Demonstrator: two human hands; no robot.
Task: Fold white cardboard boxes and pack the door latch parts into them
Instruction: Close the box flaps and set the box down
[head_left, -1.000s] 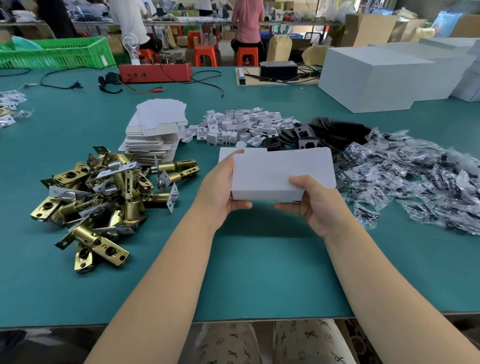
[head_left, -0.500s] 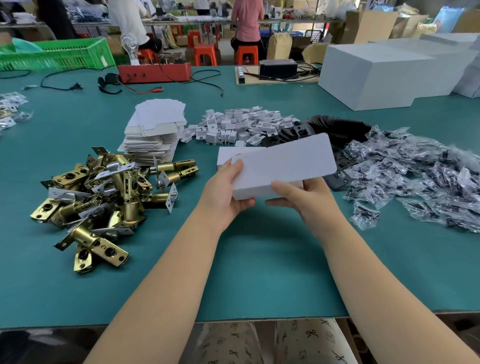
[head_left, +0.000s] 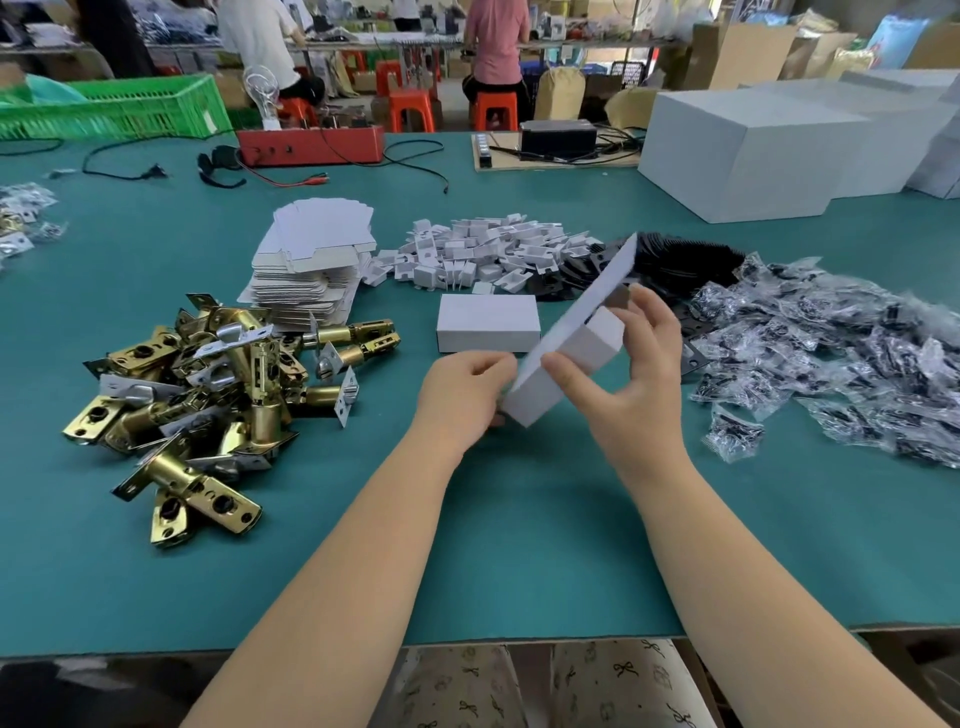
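box no. 2 mid-fold, tilted up over the mat

left hand (head_left: 470, 387) pinches the white box (head_left: 563, 358) at its near corner, right hand (head_left: 631, 374) fingers curled round the far side w/ lid flap up; one finished box (head_left: 487, 322) sits just behind; latch pile (head_left: 208, 395) & flat blanks (head_left: 311, 260) untouched, so tons left imo

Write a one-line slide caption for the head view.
Both hands, left hand and right hand, tilt a white cardboard box above the green table.
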